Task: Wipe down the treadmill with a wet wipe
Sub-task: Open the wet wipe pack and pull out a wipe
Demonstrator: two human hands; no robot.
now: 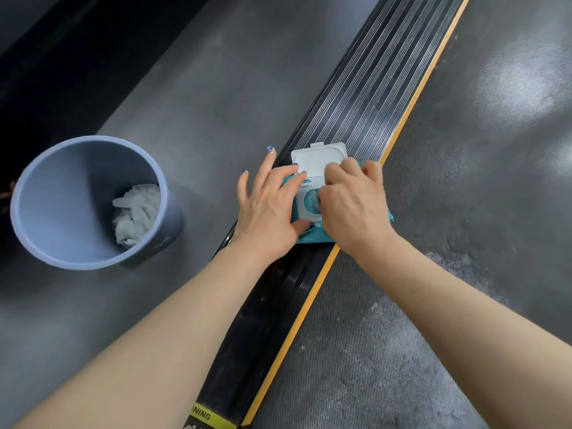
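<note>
Treadmill belt point(448, 212) is filling the right side w/ its ribbed black side rail point(368, 97) running diagonally beside an orange edge strip, and a blue bin point(40, 230) w/ crumpled white wipes point(136, 212) inside is sitting on the floor well to the left. Teal wet wipe pack point(312, 235) is lying on the rail, white flip lid point(318, 157) standing open. Left hand point(269, 205) is pressing flat on the pack w/ fingers spread, while right hand point(353, 199) is curling its fingers at the opening; can't tell if it's pinching a wipe.
</note>
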